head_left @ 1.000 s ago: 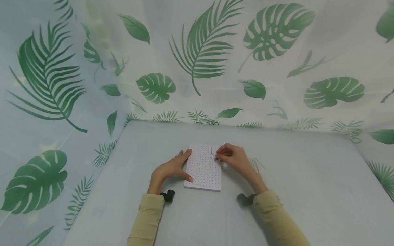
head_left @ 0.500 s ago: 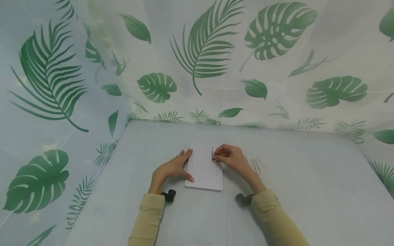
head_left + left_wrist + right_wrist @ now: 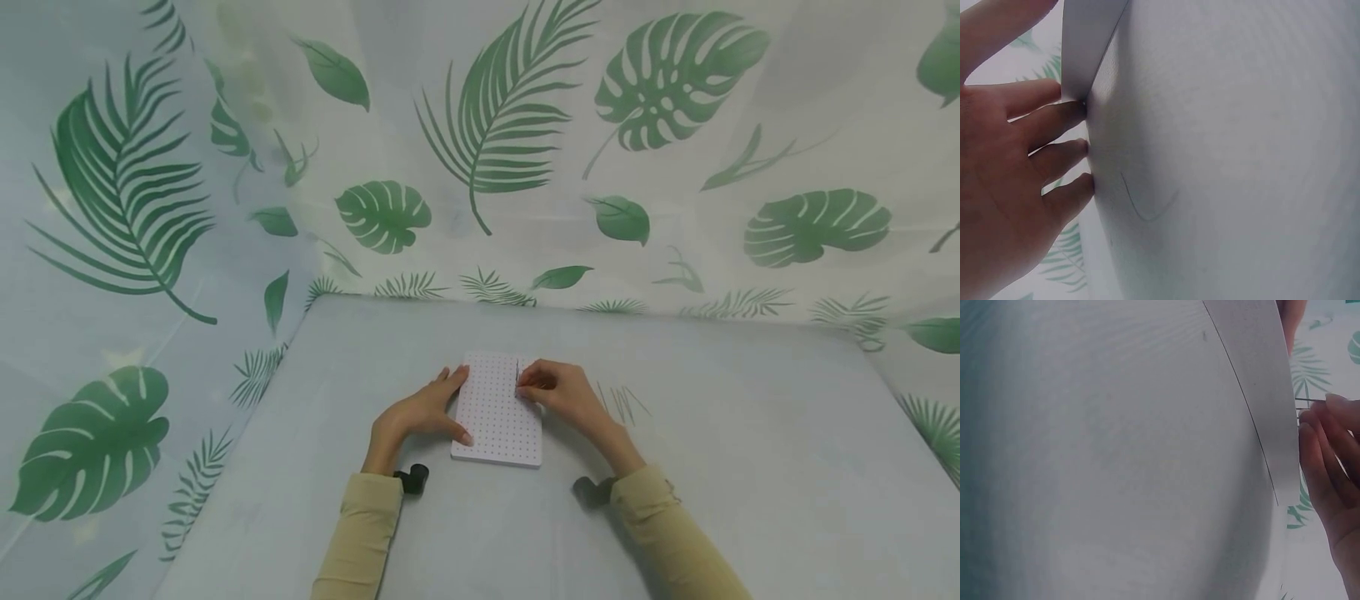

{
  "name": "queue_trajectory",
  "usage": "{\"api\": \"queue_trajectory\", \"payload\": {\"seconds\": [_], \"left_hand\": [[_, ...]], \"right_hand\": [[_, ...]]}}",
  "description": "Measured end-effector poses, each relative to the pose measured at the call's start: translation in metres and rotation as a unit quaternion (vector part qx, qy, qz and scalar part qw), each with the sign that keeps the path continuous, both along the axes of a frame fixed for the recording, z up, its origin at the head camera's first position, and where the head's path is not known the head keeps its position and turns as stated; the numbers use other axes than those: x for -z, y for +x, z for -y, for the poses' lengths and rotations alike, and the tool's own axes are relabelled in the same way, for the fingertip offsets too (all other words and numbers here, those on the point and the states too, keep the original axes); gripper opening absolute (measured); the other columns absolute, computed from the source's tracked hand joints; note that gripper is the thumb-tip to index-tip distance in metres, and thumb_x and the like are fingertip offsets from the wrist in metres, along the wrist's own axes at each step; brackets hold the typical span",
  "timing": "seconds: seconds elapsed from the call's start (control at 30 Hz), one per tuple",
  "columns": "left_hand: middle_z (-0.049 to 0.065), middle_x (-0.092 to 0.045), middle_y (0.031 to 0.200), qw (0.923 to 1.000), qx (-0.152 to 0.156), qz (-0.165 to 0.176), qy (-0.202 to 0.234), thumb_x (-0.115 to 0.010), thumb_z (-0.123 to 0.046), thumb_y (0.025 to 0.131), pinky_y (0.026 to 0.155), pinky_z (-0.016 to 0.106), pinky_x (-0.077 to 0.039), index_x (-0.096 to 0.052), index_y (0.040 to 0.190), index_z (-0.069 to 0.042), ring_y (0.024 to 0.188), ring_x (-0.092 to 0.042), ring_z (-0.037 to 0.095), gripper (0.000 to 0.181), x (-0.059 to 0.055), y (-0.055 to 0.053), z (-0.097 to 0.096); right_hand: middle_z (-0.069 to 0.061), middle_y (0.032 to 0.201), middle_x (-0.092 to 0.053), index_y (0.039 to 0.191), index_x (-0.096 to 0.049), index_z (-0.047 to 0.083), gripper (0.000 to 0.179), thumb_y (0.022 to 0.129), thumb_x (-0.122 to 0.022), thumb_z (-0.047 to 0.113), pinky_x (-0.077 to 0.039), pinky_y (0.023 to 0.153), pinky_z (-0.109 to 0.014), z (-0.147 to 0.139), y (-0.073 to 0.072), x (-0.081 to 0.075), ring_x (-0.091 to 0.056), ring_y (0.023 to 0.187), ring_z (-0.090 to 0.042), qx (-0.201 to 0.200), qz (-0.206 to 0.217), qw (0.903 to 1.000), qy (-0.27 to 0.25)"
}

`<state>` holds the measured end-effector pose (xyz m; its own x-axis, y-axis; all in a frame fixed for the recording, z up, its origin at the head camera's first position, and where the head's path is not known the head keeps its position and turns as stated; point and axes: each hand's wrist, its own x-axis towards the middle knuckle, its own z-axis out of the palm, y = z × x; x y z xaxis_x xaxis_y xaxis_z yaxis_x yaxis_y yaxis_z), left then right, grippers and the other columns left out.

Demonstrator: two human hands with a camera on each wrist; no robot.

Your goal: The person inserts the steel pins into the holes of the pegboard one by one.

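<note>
A white pegboard (image 3: 497,425) with a grid of small holes lies on the table; its thick edge (image 3: 1266,394) shows in the right wrist view. My left hand (image 3: 420,408) spans the board's left side, thumb on the near left part and fingers at the far left edge. In the left wrist view those fingers are spread, tips at the table and the board's side. My right hand (image 3: 562,392) is over the far right part, where thumb and fingertips pinch a thin metal pin (image 3: 1310,399). A few similar pins (image 3: 517,369) stand in the holes close to the fingertips.
Several thin loose sticks (image 3: 621,403) lie on the table right of the board, close to the right forearm. A thin curved line (image 3: 1147,219) marks the tabletop in the left wrist view. Leaf-printed curtains (image 3: 510,250) stand behind and at the left.
My right hand has shifted left over the board's standing pins, then slightly nearer to me, its fingertips lower at the holes. The left hand stays on the board.
</note>
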<state>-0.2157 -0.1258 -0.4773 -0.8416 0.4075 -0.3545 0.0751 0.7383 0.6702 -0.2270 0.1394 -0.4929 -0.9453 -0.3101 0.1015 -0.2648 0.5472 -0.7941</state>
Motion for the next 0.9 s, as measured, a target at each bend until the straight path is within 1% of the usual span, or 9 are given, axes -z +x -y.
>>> {"api": "queue_trajectory", "payload": {"seconds": [0.27,0.53,0.73,0.9], "left_hand": [[0.008,-0.016,0.173,1.0000,0.001,-0.003,0.002,-0.093,-0.026,0.075,0.129,0.053,-0.013,-0.020,0.166,-0.012,0.161,-0.005,0.029,0.118,-0.001,0.000,-0.001],[0.010,-0.017,0.173,1.0000,0.006,-0.007,0.002,-0.094,-0.023,0.074,0.129,0.054,-0.013,-0.020,0.165,-0.009,0.161,-0.006,0.031,0.118,0.000,0.002,-0.002],[0.011,-0.017,0.172,0.9999,0.007,-0.011,0.001,-0.094,-0.023,0.074,0.129,0.053,-0.013,-0.020,0.165,-0.007,0.161,-0.006,0.032,0.118,0.000,0.002,-0.002],[0.011,-0.016,0.172,0.9999,0.006,-0.007,0.005,-0.093,-0.023,0.074,0.130,0.053,-0.012,-0.019,0.165,-0.007,0.161,-0.005,0.032,0.118,-0.001,0.002,-0.003]], "right_hand": [[-0.004,0.094,-0.078,0.099,-0.075,0.008,0.014,0.087,-0.081,0.008,-0.058,0.078,-0.030,-0.006,0.000,0.001,-0.073,0.086,-0.017,0.006,0.000,0.9999,0.012],[-0.007,0.093,-0.078,0.098,-0.075,0.006,0.012,0.087,-0.080,0.006,-0.056,0.072,-0.024,-0.015,0.004,0.000,-0.072,0.083,-0.017,0.014,-0.013,0.9997,0.014],[-0.005,0.094,-0.077,0.098,-0.076,0.008,0.012,0.087,-0.079,0.005,-0.057,0.076,-0.025,-0.023,0.007,0.000,-0.072,0.084,-0.017,0.025,-0.023,0.9989,0.032],[-0.006,0.096,-0.077,0.098,-0.076,0.009,0.012,0.087,-0.079,0.007,-0.054,0.069,-0.022,-0.033,0.008,0.000,-0.069,0.079,-0.014,0.037,-0.027,0.9980,0.043]]}}
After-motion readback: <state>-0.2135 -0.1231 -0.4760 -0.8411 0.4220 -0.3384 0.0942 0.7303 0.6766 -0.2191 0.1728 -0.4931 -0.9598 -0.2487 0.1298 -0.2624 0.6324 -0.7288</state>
